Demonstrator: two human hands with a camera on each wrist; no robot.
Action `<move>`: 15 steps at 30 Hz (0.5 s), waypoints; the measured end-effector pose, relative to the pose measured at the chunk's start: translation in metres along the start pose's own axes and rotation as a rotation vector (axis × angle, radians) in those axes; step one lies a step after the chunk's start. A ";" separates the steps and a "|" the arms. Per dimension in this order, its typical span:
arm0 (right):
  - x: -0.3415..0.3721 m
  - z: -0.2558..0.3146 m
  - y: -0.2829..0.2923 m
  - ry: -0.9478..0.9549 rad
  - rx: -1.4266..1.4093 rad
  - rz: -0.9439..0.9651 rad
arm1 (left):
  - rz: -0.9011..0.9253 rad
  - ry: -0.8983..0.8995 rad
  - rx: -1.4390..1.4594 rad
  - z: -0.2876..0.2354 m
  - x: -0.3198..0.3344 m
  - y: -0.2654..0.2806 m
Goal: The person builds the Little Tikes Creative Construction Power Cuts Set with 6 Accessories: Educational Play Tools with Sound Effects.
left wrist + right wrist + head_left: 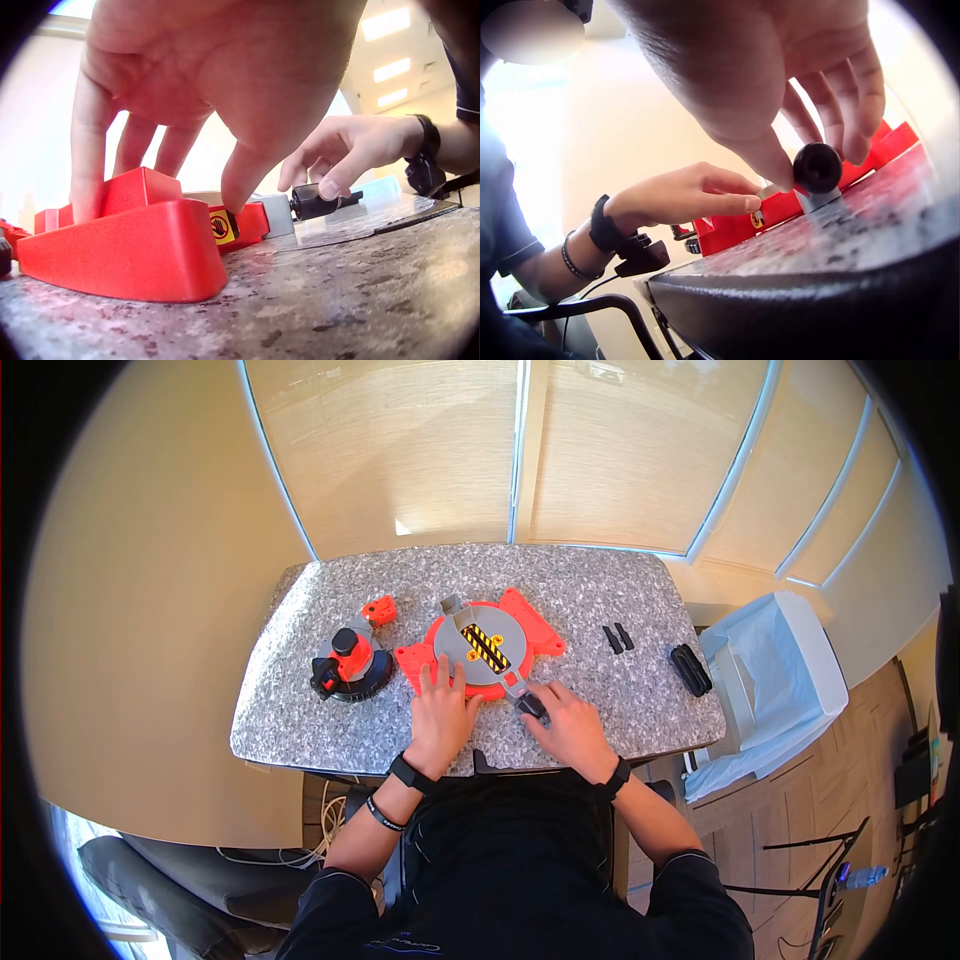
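Note:
A red base [540, 632] with a round grey plate [452, 652] and a yellow-black striped strip lies on the speckled table. The left hand [440, 718] rests on its near left part, fingers spread; in the left wrist view the fingertips and thumb touch the red plastic [120, 251]. At the near right edge, a black cylindrical handle [531, 705] joins a grey tab. The right hand [572, 732] pinches this handle between thumb and fingers, also seen in the right wrist view, where the round black end [817, 168] faces the camera.
Left of the base stands a red and black piece [350, 660] with a round black bottom. Small black parts [618, 638] and a black case [690, 670] lie on the right of the speckled table [440, 568]. A lined bin [790, 670] stands beyond the right edge.

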State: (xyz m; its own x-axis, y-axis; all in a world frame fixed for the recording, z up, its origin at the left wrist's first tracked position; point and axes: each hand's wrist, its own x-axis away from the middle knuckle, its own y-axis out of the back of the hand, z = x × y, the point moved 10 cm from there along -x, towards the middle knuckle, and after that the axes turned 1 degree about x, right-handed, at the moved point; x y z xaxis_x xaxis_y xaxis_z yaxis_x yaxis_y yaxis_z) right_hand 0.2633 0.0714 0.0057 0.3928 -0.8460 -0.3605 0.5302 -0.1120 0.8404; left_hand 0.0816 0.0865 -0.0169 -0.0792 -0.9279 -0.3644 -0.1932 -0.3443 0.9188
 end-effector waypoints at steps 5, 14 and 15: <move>0.000 -0.008 -0.006 -0.043 -0.002 0.012 | -0.005 -0.003 -0.001 -0.001 0.000 0.001; 0.001 -0.003 -0.003 -0.011 -0.011 -0.005 | -0.022 -0.013 0.000 -0.001 0.000 0.002; 0.001 -0.003 -0.002 -0.011 -0.011 -0.005 | -0.017 -0.010 -0.002 -0.002 0.000 0.002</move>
State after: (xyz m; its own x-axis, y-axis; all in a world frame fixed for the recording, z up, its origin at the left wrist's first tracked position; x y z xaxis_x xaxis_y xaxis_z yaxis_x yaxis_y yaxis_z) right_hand 0.2648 0.0726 0.0026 0.3819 -0.8510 -0.3606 0.5407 -0.1107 0.8339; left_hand 0.0827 0.0854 -0.0148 -0.0858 -0.9203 -0.3817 -0.1922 -0.3606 0.9127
